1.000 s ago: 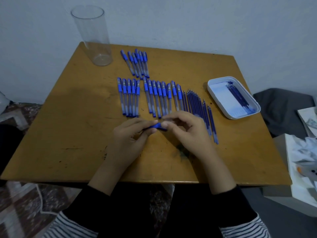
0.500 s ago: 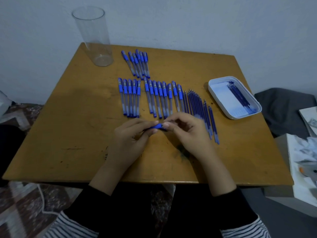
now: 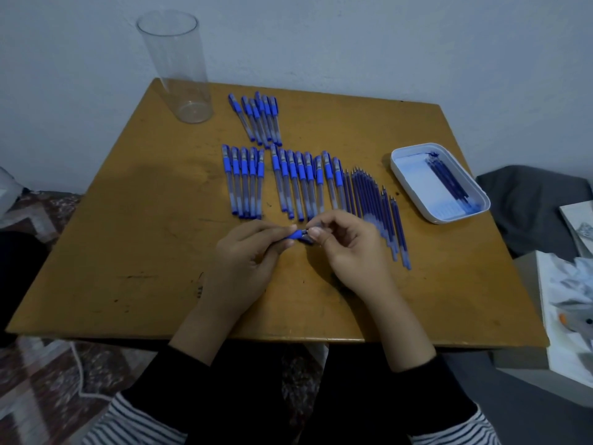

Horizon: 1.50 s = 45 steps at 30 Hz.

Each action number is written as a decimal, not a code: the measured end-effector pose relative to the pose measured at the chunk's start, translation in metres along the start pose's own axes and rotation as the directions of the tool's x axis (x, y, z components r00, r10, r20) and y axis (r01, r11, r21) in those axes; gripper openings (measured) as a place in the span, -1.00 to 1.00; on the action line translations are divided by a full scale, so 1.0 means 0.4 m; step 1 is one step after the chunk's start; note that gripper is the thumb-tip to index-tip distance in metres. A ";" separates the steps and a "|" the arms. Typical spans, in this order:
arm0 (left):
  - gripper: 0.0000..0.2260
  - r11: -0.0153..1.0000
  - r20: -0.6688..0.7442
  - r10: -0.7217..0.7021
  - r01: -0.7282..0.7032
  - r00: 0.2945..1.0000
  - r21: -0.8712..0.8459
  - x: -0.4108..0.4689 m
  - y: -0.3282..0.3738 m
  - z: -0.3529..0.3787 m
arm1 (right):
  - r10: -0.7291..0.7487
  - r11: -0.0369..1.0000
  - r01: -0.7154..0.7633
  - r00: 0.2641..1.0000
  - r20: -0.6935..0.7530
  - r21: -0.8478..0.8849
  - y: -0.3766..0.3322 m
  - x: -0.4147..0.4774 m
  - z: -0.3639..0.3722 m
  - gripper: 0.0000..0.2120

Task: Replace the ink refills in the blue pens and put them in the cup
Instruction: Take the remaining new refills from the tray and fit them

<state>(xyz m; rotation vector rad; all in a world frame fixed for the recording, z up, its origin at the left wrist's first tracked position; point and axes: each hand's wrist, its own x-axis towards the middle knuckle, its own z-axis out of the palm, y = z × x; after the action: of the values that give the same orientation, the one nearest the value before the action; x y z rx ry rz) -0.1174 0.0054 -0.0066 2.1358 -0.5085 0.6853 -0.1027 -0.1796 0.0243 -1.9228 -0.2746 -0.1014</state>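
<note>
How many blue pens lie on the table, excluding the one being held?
19: six in the far cluster, five in the left row, eight in the right row. The cluster's overlap may hide one.

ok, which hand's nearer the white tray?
Right. The right hand is below and left of the tray. The left hand is farther left, on the other side of the pen that both hands pinch.

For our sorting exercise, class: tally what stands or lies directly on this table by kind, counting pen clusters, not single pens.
Clear cup: 1
White tray: 1
Clusters of capped pens: 3
Row of loose refills: 1
Total: 6
</note>
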 end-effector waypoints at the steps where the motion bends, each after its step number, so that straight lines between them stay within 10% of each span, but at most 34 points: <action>1: -0.81 1.000 0.003 -0.002 0.002 1.000 0.011 -0.001 0.000 0.000 | -0.001 1.000 0.001 1.000 -0.018 0.004 0.000 -0.002 0.005 -0.82; 12: -0.84 0.998 -0.046 -0.059 0.061 0.997 0.029 0.002 0.003 0.000 | 0.079 0.992 -0.067 0.990 -0.115 0.107 -0.009 -0.010 0.017 -0.89; 18: -0.84 0.976 -0.131 -0.166 0.182 0.977 0.120 0.007 0.002 -0.010 | -0.081 0.933 0.049 0.994 -0.073 -0.357 0.036 -0.020 -0.010 -0.76; 26: -0.83 0.953 -0.072 -0.217 0.227 0.973 0.198 0.005 -0.002 -0.010 | -0.141 0.870 0.109 0.990 -0.030 -0.480 0.046 -0.013 0.014 -0.79; 45: -0.82 0.983 -0.033 -0.171 0.173 0.985 0.067 -0.001 -0.028 0.001 | -0.096 0.993 0.082 0.982 -0.163 -0.090 0.045 -0.012 -0.029 -0.81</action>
<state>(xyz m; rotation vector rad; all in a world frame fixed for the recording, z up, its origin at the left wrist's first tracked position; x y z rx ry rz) -0.1112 0.0118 -0.0135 2.2018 -0.2846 0.6414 -0.1022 -0.1973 0.0114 -1.9710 -0.2470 -0.3367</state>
